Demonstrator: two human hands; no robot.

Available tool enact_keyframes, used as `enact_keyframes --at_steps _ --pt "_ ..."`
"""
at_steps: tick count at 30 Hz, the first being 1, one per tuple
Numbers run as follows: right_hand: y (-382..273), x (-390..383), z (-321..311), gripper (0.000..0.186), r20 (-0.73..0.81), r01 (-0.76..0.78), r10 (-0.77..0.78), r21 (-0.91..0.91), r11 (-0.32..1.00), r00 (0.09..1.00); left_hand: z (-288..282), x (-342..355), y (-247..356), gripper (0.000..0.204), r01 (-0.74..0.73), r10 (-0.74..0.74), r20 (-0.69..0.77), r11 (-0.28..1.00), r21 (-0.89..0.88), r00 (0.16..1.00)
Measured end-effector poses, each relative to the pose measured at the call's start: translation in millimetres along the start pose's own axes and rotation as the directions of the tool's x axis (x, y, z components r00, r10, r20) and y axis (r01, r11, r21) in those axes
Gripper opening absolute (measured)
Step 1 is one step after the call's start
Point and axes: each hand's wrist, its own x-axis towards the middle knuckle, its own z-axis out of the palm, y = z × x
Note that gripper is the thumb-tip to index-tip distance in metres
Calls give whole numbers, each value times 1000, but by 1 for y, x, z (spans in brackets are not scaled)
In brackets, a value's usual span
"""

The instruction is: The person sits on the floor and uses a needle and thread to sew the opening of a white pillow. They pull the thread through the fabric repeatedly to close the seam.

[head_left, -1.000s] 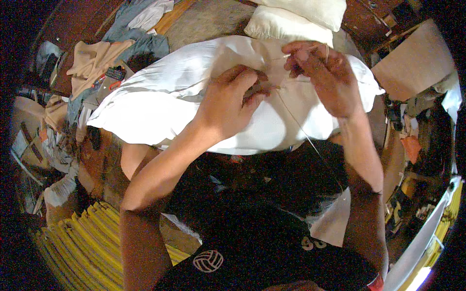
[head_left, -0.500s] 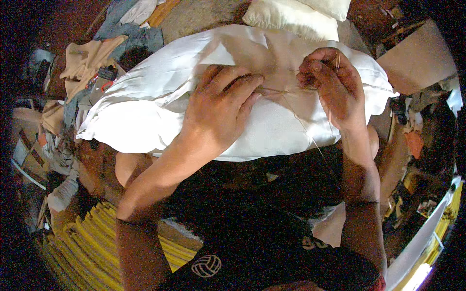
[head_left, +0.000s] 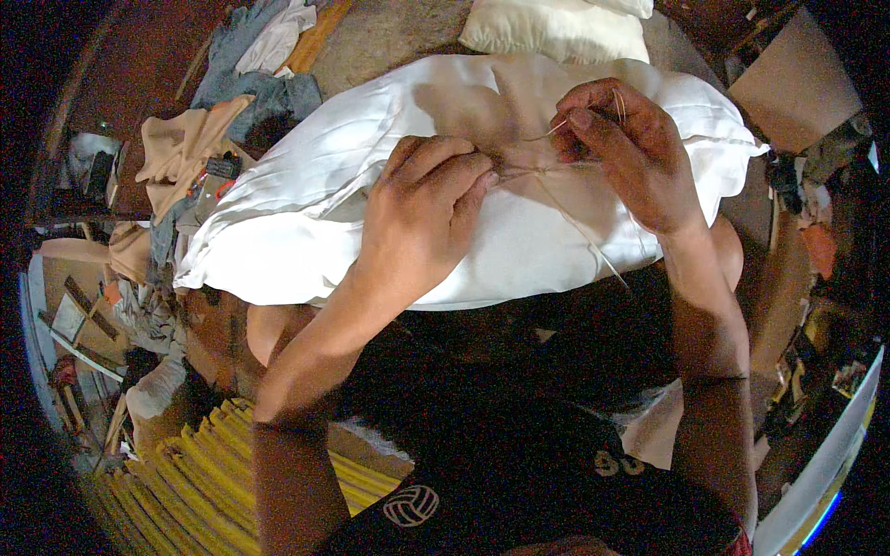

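A stuffed white pillow (head_left: 278, 227) lies across my lap. My left hand (head_left: 422, 208) is closed in a pinch on the pillow's seam near the middle, drawing the cloth into small folds. Just right of it, my right hand (head_left: 630, 153) pinches a thin, slightly curved needle (head_left: 549, 133), its tip pointing left above the cloth. Pale thread (head_left: 582, 233) runs from a gathered spot on the seam down over the pillow's near side. Another loop of thread (head_left: 619, 104) shows by the right fingers.
More cream pillows (head_left: 556, 30) lie beyond at the top. Tan cloth (head_left: 190, 144) and blue-grey clothing (head_left: 232, 69) are heaped at the left. A cardboard panel (head_left: 795, 83) stands far right. Yellow ribbed material (head_left: 185, 473) spreads at the lower left.
My right hand has moved slightly up and away from the seam, and more of the needle shows at its fingertips. The left hand keeps its pinch. The whole view has shifted a little.
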Motion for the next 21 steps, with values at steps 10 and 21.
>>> enact_keyframes --at_steps 10,21 --pt "6 0 5 16 20 34 -34 33 999 999 2 2 0 16 -10 11 -10 999 31 1000" --pt "4 -2 10 14 29 103 -104 22 994 994 9 1 -3 25 -162 185 -125 971 176 975"
